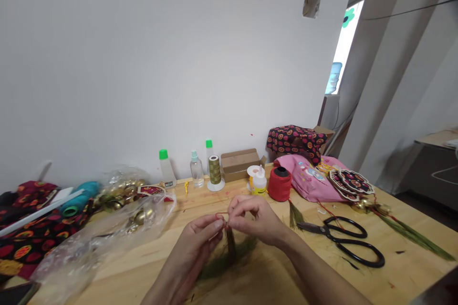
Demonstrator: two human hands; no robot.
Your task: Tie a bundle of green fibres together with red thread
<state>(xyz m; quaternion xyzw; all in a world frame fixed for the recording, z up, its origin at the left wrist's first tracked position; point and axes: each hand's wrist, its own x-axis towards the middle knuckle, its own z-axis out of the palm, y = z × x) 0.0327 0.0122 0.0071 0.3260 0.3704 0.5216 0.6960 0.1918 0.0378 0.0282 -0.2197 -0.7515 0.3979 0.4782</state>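
Note:
My left hand (200,240) and my right hand (255,219) meet above the wooden table (272,276), fingertips pinched together. Between them they hold a small green tassel (231,248) whose dark top is bound with thin red thread (222,214). The tassel's green fibres hang down and spread over the table below my hands. Both hands are closed in a pinch on the tassel's top and the thread.
Black scissors (345,240) lie right of my hands. A red thread spool (279,184), glue bottle (259,182), olive thread spool (214,171), clear bottles (167,168) and a cardboard box (239,164) stand by the wall. A plastic bag of brass bells (118,221) and patterned fabric (25,240) lie left.

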